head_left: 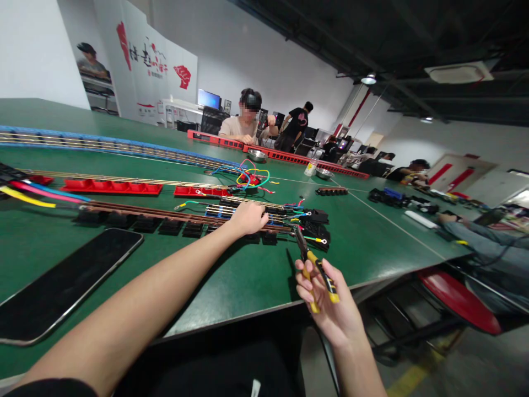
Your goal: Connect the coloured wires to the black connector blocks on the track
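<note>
My left hand [248, 217] is closed over the long copper-coloured rails [165, 214] with black blocks beneath them, near their right end. My right hand [322, 292] holds pliers [316, 267] with yellow and black handles. Their jaws are at the wire ends of the rails, close to a green-yellow wire [316, 239] with a ring terminal. Just behind my left hand lie thinner brass rods and a blue holder [215, 210]. What my left fingertips grip is partly hidden.
A black phone [70, 281] lies at the front left. Behind are red trays [111, 186], a long blue strip [103, 144], coloured wires [252, 177], metal bowls [257, 155] and a bottle [311, 164]. One person [243, 124] sits across the green table [372, 237].
</note>
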Available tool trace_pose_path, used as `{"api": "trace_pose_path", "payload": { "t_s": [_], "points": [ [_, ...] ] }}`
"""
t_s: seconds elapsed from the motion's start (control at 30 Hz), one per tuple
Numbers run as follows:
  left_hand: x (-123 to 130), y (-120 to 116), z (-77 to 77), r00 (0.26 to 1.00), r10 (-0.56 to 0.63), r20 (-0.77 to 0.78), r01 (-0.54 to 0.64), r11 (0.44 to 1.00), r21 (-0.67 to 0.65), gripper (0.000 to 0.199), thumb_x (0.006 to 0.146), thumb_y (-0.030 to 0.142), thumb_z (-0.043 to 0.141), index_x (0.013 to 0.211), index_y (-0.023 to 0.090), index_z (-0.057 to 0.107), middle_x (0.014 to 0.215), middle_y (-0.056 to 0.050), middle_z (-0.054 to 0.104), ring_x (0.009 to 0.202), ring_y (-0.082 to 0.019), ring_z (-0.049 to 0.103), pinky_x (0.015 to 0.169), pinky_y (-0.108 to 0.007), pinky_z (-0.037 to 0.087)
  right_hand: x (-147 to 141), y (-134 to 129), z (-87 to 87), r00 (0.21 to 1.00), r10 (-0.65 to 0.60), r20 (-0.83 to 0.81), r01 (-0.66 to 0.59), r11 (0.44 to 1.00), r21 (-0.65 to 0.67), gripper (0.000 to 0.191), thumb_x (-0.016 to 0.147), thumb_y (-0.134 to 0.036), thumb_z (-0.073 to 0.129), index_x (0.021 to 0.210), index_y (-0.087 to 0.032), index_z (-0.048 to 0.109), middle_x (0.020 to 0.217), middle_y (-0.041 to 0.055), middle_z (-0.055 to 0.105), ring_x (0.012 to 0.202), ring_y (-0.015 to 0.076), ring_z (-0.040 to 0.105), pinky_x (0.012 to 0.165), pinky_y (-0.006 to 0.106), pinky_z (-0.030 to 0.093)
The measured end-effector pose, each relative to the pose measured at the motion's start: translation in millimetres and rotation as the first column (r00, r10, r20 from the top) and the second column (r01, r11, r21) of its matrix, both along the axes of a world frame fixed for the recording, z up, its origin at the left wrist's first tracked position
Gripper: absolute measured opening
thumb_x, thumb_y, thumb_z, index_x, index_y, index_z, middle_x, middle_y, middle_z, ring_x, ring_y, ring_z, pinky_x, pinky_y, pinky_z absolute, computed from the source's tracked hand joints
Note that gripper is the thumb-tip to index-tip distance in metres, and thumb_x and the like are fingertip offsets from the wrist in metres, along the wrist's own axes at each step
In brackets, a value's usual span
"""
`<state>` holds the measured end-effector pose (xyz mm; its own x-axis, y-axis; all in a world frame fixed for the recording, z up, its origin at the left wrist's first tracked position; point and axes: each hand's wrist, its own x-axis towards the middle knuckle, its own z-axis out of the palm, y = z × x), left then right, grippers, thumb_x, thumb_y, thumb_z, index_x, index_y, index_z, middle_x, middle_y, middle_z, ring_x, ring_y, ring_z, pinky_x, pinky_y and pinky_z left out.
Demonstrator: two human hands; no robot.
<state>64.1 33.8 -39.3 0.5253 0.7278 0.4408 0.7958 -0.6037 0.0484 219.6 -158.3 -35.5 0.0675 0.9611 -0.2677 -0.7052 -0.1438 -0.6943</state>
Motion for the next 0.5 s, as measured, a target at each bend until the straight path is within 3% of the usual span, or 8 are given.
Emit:
{"api": "trace_pose_path", "payload": {
  "t_s": [0.13, 0.23, 0.37, 0.5],
  "points": [
    [0.2, -0.2, 0.0, 1.0, 0.006, -0.011, -0.006, 1.0, -0.001, 0.036, 0.092, 0.033, 0.041, 0.089, 0.012, 0.071, 0.094, -0.014, 0.073, 0.09, -0.027, 0.068, 0.08, -0.036, 0.051, 14.9, 21.1, -10.0, 1.0, 0.011, -0.004, -0.011, 0.999, 0.045, 0.032, 0.06, -0.036, 0.085, 0.076, -0.013, 0.068, 0.077, 0.0024, 0.063, 0.054, 0.0049, 0.042, 0.042, 0.014, 0.039],
    [0.4, -0.3, 0.3, 1.0, 0.01, -0.011, -0.01, 1.0, -0.003, 0.036, 0.092, 0.033, 0.041, 0.089, 0.012, 0.071, 0.094, -0.014, 0.073, 0.089, -0.026, 0.068, 0.081, -0.036, 0.051, 28.1, 35.8, -17.0, 0.996, 0.078, -0.053, -0.075, 0.996, 0.049, 0.027, 0.07, -0.038, 0.078, 0.074, -0.015, 0.066, 0.075, 0.0028, 0.061, 0.053, 0.0049, 0.041, 0.041, 0.013, 0.038],
    [0.5, -0.7, 1.5, 1.0, 0.002, 0.003, -0.002, 1.0, -0.02, 0.036, 0.092, 0.033, 0.041, 0.089, 0.013, 0.07, 0.094, -0.015, 0.072, 0.09, -0.026, 0.068, 0.082, -0.037, 0.05, 37.5, 41.9, -18.0, 0.994, 0.078, -0.075, -0.073, 0.995, 0.068, 0.035, 0.083, -0.049, 0.064, 0.077, -0.015, 0.066, 0.078, 0.005, 0.062, 0.053, 0.0056, 0.044, 0.043, 0.013, 0.041],
    [0.3, -0.8, 2.1, 1.0, -0.002, 0.008, 0.003, 0.999, -0.033, 0.036, 0.092, 0.032, 0.04, 0.088, 0.013, 0.07, 0.095, -0.014, 0.072, 0.09, -0.025, 0.068, 0.083, -0.035, 0.049, 42.3, 44.3, -18.3, 0.996, 0.04, -0.081, -0.035, 0.997, 0.069, 0.043, 0.083, -0.057, 0.061, 0.077, -0.015, 0.066, 0.075, 0.0046, 0.061, 0.05, 0.0059, 0.043, 0.04, 0.014, 0.04]
  ]
}}
